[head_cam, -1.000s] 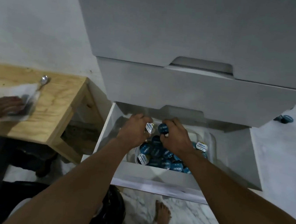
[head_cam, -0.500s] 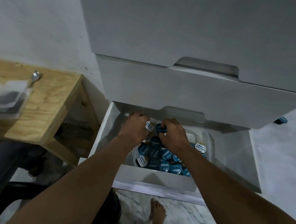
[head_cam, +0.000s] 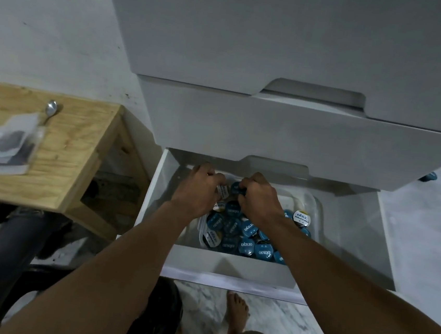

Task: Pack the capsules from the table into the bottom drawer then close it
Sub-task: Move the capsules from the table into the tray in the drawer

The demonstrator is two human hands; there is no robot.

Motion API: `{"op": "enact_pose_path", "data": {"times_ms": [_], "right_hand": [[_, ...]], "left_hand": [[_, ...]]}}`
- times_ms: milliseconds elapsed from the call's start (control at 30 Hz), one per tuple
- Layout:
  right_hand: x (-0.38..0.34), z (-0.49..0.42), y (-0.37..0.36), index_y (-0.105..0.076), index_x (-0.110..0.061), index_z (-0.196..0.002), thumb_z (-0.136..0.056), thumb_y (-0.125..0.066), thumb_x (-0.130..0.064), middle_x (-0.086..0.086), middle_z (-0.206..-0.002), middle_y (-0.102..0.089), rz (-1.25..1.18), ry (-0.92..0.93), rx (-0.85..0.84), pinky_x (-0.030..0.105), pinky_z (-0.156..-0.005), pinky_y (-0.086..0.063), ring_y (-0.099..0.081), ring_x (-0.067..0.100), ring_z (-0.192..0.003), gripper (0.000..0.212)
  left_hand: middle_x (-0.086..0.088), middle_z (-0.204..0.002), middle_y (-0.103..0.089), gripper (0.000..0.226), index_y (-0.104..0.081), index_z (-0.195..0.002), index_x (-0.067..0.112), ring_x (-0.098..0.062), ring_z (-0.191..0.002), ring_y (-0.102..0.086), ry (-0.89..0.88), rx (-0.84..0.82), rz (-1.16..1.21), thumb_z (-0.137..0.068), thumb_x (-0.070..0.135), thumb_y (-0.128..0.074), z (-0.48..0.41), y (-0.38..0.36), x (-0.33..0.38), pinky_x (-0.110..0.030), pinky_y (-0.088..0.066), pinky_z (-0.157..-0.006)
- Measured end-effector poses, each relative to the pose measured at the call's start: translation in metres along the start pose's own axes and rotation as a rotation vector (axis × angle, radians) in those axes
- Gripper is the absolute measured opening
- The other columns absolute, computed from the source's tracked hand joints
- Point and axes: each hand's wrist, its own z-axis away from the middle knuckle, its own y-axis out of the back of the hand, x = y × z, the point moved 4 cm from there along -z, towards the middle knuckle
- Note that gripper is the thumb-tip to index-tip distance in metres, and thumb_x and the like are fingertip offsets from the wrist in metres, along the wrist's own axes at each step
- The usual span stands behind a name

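Note:
The white bottom drawer (head_cam: 230,268) stands pulled open. Inside it a clear plastic container (head_cam: 314,204) holds several blue and white capsules (head_cam: 246,244). My left hand (head_cam: 198,189) reaches into the drawer's back and grips a white-topped capsule (head_cam: 222,190). Right beside it my right hand (head_cam: 261,198) grips a blue capsule (head_cam: 236,188). Both hands hover over the pile, knuckles nearly touching. The capsules under my hands are hidden.
A wooden table (head_cam: 63,150) at the left carries clear packets (head_cam: 9,144) and a spoon (head_cam: 50,109). Two shut drawers (head_cam: 298,137) overhang the open one. One blue capsule (head_cam: 429,176) lies on the floor at the right. My bare foot (head_cam: 236,312) stands on marble floor below.
Both hands have pushed slightly deeper toward the drawer's back with their capsules. The other person's hand on the wooden table has left the view.

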Motion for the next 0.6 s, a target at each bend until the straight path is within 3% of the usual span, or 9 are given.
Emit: {"op": "enact_pose_path", "data": {"times_ms": [267,600], "right_hand": [[0.0001,0.0001,0.0018,-0.063,-0.006,-0.114,-0.089,-0.059,-0.015,0.014,-0.119,-0.052,-0.015,0.000,0.003,0.034,-0.090,-0.048,-0.057,0.030,-0.101,0.026],[-0.0011,0.0021,0.0000,-0.062,-0.006,-0.117,-0.089,-0.058,-0.014,0.014,-0.118,-0.053,0.002,-0.002,-0.009,0.034,-0.089,-0.047,-0.056,0.031,-0.103,0.029]], "left_hand": [[-0.006,-0.129,-0.044,0.055,-0.052,-0.131,0.027,-0.025,-0.122,-0.039,-0.038,-0.126,-0.090,-0.081,0.043,-0.067,0.0053,0.0071,-0.0038,-0.045,-0.042,-0.101],[-0.008,-0.134,-0.041,0.054,-0.047,-0.134,0.025,-0.027,-0.126,-0.037,-0.062,-0.131,-0.187,-0.085,0.040,-0.064,0.0069,0.0064,0.0002,-0.045,-0.039,-0.105]]}}
